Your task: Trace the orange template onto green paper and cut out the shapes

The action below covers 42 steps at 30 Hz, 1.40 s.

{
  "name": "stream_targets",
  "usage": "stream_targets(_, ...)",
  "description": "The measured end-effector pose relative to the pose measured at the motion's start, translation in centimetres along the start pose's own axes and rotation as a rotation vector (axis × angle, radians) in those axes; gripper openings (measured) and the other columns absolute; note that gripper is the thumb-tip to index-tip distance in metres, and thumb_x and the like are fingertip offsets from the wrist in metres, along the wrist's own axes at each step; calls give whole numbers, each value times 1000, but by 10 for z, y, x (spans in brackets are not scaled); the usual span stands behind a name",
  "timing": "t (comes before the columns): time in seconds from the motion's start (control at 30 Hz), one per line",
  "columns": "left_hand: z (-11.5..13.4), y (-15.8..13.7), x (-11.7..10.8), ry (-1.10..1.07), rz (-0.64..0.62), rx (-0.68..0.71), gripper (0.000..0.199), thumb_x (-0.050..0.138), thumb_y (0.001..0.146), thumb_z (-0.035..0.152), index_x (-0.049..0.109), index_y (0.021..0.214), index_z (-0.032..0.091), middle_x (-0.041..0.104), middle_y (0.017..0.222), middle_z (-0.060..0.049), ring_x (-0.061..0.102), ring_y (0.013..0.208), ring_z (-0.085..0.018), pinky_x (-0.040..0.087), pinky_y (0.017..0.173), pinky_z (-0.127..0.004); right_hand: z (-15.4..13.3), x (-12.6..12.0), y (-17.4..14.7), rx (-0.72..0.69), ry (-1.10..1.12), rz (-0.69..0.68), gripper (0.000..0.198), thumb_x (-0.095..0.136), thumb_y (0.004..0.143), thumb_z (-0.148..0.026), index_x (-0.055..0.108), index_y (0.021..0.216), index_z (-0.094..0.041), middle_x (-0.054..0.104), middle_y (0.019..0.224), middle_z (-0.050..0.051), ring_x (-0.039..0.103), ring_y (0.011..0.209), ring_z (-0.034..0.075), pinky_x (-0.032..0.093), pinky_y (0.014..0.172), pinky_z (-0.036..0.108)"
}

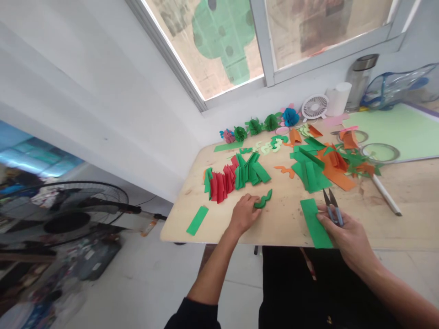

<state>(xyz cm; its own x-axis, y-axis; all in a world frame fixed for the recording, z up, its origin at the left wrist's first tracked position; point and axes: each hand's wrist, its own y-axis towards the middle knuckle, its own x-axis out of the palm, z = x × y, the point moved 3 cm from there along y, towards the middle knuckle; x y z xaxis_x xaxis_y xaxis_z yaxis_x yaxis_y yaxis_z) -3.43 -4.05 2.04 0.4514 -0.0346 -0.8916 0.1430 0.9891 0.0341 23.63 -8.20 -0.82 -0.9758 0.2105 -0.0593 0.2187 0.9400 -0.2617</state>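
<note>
My left hand (244, 212) rests low over the table, its fingers closed on one end of a wavy dark green paper cutout (265, 199). At the front edge, my right hand (351, 235) grips a pair of small thread snips (332, 208) with blades pointing away from me. The thumb and fingers of that same hand also pinch a green paper strip (313, 224). Another green strip (197, 220) lies to the left of my left hand. Beyond it stand folded red paper pieces (222, 183) and folded green paper pieces (252, 169) in a row.
Green and orange paper (338, 169) is heaped at the right, near a white marker (387, 195) and rolls of tape (380, 152). Along the wall are paper turtle-like figures (254, 126), a small white fan (314, 107) and a bottle (361, 82). A large fan (66, 222) stands left.
</note>
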Motion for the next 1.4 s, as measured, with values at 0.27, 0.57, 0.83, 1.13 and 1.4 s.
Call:
stream_targets(0.27,49,19,40,-243,125,-143,16,63,74,15,70,85,23,65,87,-6,61,89,-23,46,86,-36,-3,1,-1,-58,-18,21,35,72,68,-42,71,94,-18,72,84,6,65,77,24,52,65,33)
stream_targets(0.57,92,-21,47,-759,206,-249,34,49,88,35,68,106,14,71,84,-9,63,69,-16,49,63,-27,-16,4,4,-163,-121,10,33,69,70,-39,71,95,-18,73,74,4,68,69,23,54,66,34)
stream_targets(0.83,108,-46,49,-1408,281,-415,22,72,72,34,70,77,13,60,61,0,49,52,-8,41,53,-21,-29,21,-16,-340,-309,-96,27,61,78,-37,67,99,-21,75,84,5,70,75,24,54,63,32)
stream_targets(1.13,103,-47,36,-1422,439,-394,19,71,72,30,63,65,14,56,58,3,47,52,-8,42,53,-20,-40,27,-17,-291,-319,-163,31,60,79,-43,69,97,-20,74,81,5,67,72,22,52,63,31)
stream_targets(1.4,105,-50,42,-1418,291,-424,27,74,69,39,65,69,14,59,59,0,49,51,-9,41,50,-21,-43,33,-13,-321,-359,-165,26,63,77,-40,70,93,-21,65,63,0,59,57,18,48,54,29)
